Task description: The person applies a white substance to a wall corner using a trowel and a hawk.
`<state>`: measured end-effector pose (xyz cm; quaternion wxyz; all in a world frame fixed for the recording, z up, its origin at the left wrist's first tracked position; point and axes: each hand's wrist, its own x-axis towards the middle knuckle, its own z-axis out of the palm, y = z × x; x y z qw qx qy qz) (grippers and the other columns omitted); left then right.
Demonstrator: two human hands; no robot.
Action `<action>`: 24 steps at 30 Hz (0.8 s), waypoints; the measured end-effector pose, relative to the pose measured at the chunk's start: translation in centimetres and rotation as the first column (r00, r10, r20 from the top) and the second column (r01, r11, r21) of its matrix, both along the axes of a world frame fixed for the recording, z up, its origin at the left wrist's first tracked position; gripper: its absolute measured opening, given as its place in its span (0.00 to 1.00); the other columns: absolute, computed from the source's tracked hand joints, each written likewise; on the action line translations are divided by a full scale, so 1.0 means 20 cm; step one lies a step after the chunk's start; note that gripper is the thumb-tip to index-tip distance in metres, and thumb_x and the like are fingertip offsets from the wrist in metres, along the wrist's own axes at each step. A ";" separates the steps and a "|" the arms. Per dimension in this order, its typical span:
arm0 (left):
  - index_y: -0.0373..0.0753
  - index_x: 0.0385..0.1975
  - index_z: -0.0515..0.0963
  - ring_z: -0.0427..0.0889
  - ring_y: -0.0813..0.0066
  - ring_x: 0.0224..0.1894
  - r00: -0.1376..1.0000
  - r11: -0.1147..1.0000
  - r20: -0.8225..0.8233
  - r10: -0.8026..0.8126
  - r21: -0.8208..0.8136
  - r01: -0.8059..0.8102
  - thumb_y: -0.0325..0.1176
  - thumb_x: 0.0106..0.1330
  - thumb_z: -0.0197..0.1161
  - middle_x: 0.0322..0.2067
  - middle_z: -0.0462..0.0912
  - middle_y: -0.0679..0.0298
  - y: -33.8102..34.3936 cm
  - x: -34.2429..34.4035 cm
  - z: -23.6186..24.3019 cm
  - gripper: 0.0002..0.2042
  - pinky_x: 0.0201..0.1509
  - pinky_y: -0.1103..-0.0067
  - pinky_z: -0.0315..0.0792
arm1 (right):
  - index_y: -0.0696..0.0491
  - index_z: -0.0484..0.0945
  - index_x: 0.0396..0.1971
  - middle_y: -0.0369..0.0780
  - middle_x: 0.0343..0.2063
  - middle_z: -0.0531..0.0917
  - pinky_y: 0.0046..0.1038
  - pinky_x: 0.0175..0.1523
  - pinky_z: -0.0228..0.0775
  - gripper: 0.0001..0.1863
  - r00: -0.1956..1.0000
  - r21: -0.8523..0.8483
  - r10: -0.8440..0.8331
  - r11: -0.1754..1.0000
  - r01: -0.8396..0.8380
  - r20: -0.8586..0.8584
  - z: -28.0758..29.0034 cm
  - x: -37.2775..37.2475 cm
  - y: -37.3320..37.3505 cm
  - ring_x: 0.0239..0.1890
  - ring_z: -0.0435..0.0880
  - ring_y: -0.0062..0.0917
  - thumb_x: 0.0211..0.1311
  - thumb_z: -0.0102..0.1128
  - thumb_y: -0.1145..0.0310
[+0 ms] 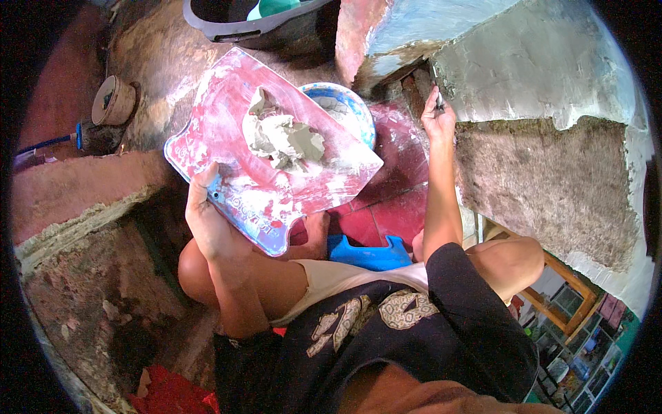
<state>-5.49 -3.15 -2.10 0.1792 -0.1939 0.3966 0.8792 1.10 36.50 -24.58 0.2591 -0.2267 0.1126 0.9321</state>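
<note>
My left hand (210,214) grips the lower left of a pink-and-blue board (214,110), smeared with white, that bears a lump of grey paste (279,134). A blue-and-white basin (362,114) with pale material inside is partly hidden behind the board. My right hand (438,117) is closed on a small dark tool (439,101), whose working end is hard to make out, held at the left edge of the grey plastered wall surface (517,62).
A blue plastic stool (355,255) lies between my legs on red tiles (393,214). At the top stands a dark tub (234,27); at the left, a small bucket (110,103). A rough ledge (83,186) is at the left. An opening with wooden frame (572,303) shows at lower right.
</note>
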 end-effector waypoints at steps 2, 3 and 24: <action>0.32 0.37 0.68 0.75 0.69 0.37 1.000 1.000 -0.007 -0.003 0.012 0.003 0.29 0.56 0.48 0.35 0.75 0.59 0.01 0.01 -0.02 0.11 0.45 0.73 0.67 | 0.67 0.68 0.36 0.51 0.32 0.76 0.29 0.37 0.77 0.13 1.000 -0.010 -0.004 1.000 0.004 -0.024 -0.01 -0.03 0.02 0.35 0.78 0.34 0.54 0.38 0.75; 0.32 0.38 0.68 0.75 0.69 0.37 1.000 1.000 -0.010 -0.002 0.020 0.002 0.30 0.56 0.48 0.35 0.75 0.59 0.03 0.01 -0.03 0.11 0.45 0.73 0.67 | 0.67 0.68 0.35 0.51 0.31 0.76 0.28 0.37 0.77 0.13 0.999 -0.013 -0.004 1.000 0.003 -0.036 -0.02 -0.04 0.03 0.35 0.79 0.34 0.54 0.38 0.74; 0.35 0.37 0.69 0.75 0.71 0.33 0.996 0.995 0.020 -0.087 -0.042 0.087 0.32 0.55 0.51 0.32 0.76 0.62 0.00 0.04 -0.02 0.11 0.41 0.75 0.69 | 0.62 0.70 0.29 0.41 0.19 0.76 0.23 0.25 0.75 0.09 0.984 -0.302 -0.032 0.953 -0.023 -0.176 -0.04 -0.12 0.02 0.19 0.76 0.24 0.54 0.41 0.75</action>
